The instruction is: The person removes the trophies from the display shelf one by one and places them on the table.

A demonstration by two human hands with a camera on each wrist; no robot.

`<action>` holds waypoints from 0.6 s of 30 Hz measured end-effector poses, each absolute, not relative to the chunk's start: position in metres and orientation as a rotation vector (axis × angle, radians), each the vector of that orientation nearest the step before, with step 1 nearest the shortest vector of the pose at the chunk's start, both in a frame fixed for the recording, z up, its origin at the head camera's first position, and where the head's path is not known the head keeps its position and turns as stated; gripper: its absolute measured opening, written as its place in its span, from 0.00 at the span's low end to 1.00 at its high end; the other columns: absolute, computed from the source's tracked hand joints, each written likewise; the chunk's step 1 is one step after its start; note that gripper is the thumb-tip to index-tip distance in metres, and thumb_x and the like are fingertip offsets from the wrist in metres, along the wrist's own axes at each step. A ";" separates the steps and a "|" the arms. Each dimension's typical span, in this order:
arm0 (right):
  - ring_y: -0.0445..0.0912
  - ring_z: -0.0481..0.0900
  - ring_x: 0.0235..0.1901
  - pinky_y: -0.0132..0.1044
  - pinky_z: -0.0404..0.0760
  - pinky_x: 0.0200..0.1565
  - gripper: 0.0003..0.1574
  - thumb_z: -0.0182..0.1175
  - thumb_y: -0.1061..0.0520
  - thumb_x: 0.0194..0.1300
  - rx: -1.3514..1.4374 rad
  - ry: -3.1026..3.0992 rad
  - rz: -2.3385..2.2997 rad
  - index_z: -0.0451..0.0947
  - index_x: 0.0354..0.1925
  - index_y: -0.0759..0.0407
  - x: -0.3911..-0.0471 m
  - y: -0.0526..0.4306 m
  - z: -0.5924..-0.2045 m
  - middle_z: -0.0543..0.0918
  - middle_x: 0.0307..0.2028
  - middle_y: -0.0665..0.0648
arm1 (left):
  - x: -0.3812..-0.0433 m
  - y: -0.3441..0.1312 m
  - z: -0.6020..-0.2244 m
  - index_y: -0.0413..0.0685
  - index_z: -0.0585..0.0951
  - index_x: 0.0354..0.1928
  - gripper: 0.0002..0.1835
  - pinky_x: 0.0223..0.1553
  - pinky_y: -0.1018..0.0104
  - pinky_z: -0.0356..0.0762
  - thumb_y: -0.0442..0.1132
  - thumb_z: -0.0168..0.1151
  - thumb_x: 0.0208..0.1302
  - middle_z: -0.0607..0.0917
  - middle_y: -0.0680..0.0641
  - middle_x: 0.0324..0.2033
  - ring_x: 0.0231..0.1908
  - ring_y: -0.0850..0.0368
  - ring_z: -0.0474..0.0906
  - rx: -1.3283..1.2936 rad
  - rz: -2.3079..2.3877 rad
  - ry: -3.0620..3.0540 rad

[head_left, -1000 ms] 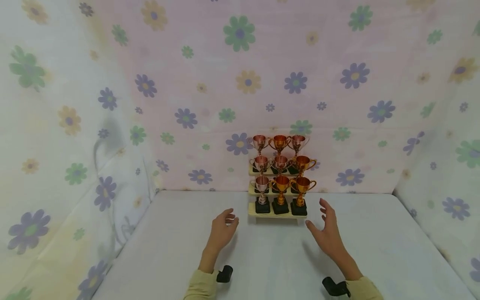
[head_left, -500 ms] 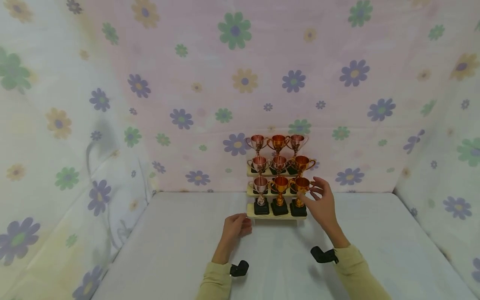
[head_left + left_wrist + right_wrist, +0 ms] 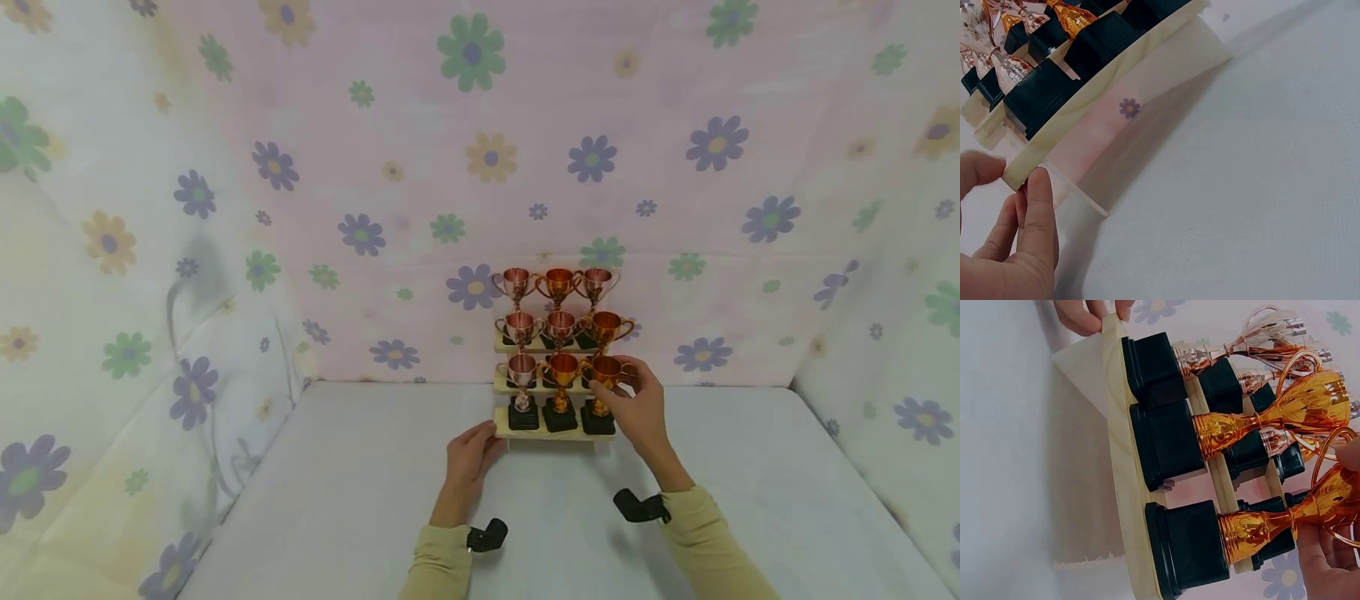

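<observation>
A three-tier wooden stand (image 3: 555, 434) carries rows of small trophy cups on black bases. My left hand (image 3: 467, 467) pinches the left end of its lowest board (image 3: 1041, 147), thumb on top and fingers beneath. At the front right is a gold trophy (image 3: 1254, 534), its base at the lowest board. My right hand (image 3: 636, 410) grips this trophy around the cup, thumb at the front and fingers behind. Beside it stand another gold trophy (image 3: 562, 392) in the middle and a rose-gold trophy (image 3: 522, 392) on the left.
Several more gold and rose-gold trophies, among them a gold one (image 3: 606, 327), stand on the two higher tiers. White cloth covers the table (image 3: 360, 467). A flowered curtain (image 3: 420, 167) hangs close behind the stand and along both sides.
Both hands have moved in to the stand. My left hand has taken hold of the lowest board's left end, and my right hand has closed around the front right gold trophy.
</observation>
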State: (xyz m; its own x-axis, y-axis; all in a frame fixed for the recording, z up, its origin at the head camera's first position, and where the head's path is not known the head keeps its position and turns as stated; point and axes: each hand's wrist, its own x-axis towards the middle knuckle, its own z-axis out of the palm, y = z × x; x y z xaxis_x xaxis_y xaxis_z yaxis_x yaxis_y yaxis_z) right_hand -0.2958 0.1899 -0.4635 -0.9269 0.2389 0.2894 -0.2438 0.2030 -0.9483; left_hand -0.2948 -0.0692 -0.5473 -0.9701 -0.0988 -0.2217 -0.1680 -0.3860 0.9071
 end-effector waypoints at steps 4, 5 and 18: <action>0.38 0.76 0.46 0.16 0.79 0.46 0.33 0.72 0.62 0.63 -0.005 -2.111 1.748 0.72 0.63 0.65 -0.292 0.187 -0.463 0.78 0.57 0.63 | -0.293 -0.067 -0.549 0.22 0.75 0.61 0.23 0.49 0.67 0.86 0.30 0.63 0.68 0.83 0.37 0.48 0.41 0.60 0.84 -0.388 2.582 1.706; 0.38 0.76 0.46 0.16 0.79 0.46 0.33 0.72 0.63 0.62 -0.008 -2.106 1.741 0.72 0.63 0.65 -0.291 0.186 -0.463 0.78 0.56 0.63 | -0.293 -0.067 -0.549 0.22 0.75 0.60 0.22 0.49 0.67 0.86 0.30 0.63 0.68 0.83 0.37 0.48 0.41 0.60 0.84 -0.395 2.583 1.709; 0.34 0.78 0.43 0.17 0.81 0.45 0.32 0.73 0.70 0.57 0.017 -2.032 1.624 0.75 0.59 0.68 -0.254 0.203 -0.466 0.80 0.51 0.57 | -0.293 -0.061 -0.548 0.23 0.76 0.59 0.21 0.51 0.64 0.86 0.29 0.64 0.68 0.83 0.39 0.48 0.41 0.59 0.83 -0.472 2.622 1.655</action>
